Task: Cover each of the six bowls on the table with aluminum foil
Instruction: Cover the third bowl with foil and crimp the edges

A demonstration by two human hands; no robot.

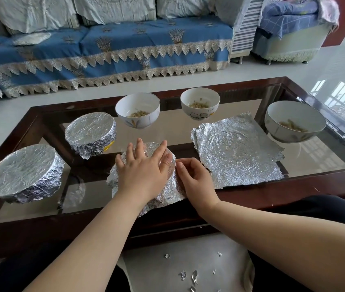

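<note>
The crinkled silver aluminium foil sheet [167, 192] draped over the third bowl lies directly beneath the left hand [144, 167], whose fingers are spread flat and press on the foil top. The bowl itself is hidden under the sheet. Just beside that palm, on its thumb side, the right hand [194, 178] has its fingers curled against the foil at the rim, apparently pinching or folding it down. I judge that the sheet is light and thin, holds any crease it is given, and tears easily, so it is best taken at its loose skirt and tucked under the rim, while the flat palm keeps the bowl from sliding on the smooth dark-framed glass coffee table [293, 186].

To the outer side of the left hand stand two foil-wrapped bowls, one close [91, 133] and one farther off [23, 171]. Beyond its fingertips is a white ceramic bowl with grain in it [137, 109], uncovered. Beyond the right hand sits a second white bowl with a drawn pattern [200, 103], and to its outer side a stack of flat foil sheets [236, 148], then a third open white bowl [294, 121]. Three bowls remain uncovered. Small foil scraps [188, 275] lie on the floor beneath the forearms.
</note>
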